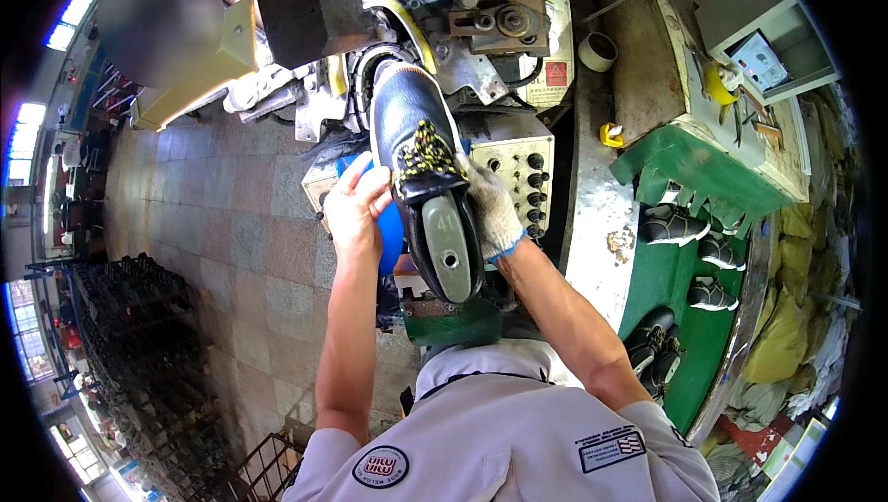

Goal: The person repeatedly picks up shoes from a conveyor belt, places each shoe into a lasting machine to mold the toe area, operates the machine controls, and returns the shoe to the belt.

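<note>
A black lace-up shoe with yellow-and-black laces lies between my hands, its toe pointing away from me into the jaws of a machine. A grey-green shoe last fills its opening. My bare left hand is at the shoe's left side, fingers bent with their tips against it. On the other side my right hand, in a whitish work glove with a blue cuff, grips the shoe near the laces; part of its fingers is hidden. Behind my left hand shows a blue piece.
A control panel with black knobs sits just right of my right hand. Several shoes stand on a green shelf at the right. A tape roll lies farther back. Dark racks stand on the tiled floor at left.
</note>
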A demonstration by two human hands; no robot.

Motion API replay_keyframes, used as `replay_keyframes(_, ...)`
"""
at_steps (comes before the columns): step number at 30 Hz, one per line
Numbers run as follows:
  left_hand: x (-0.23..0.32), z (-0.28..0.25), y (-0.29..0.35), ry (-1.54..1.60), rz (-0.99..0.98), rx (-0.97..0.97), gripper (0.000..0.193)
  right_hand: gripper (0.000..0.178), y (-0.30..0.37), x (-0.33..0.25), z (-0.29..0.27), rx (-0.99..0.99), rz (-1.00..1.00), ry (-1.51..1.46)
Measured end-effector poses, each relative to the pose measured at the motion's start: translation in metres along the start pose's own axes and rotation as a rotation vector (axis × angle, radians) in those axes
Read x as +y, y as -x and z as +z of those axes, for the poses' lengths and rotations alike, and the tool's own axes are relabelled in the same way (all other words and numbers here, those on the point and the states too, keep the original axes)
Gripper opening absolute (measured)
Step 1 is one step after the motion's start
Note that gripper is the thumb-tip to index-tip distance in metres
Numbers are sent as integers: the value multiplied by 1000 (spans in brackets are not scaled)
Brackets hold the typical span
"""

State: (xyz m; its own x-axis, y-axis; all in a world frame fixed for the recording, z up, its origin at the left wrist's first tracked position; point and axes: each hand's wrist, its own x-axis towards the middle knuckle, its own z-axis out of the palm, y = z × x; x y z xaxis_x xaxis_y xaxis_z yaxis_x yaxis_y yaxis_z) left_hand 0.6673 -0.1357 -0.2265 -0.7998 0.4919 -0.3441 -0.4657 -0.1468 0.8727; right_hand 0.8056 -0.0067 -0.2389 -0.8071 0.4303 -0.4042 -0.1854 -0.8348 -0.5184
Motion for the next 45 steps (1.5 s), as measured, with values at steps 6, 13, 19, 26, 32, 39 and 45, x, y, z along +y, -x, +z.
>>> replay_keyframes(6,-1,-3,-30,118,82,43,47,40,-54,13,7,19,-58,-31)
replay_keyframes(13,-32,11,-9,193,-331,0,61,35,-61,26,5,107,-146,132)
replay_keyframes(19,-24,0,-22,122,-223,-48,59,37,-61,23,25,105,-224,184)
replay_keyframes(26,-45,-7,-24,92,-272,-33,53,38,-63,27,8,163,-241,345)
replay_keyframes(32,-27,-9,-34,7,-229,-125,55,48,-63,26,19,213,-198,283)
replay_keyframes(39,-45,-4,-32,71,-226,-70,62,49,-75,34,-2,214,-234,380)
replay_keyframes(45,-46,-8,-38,63,-217,-94,59,43,-75,38,4,219,-238,290)
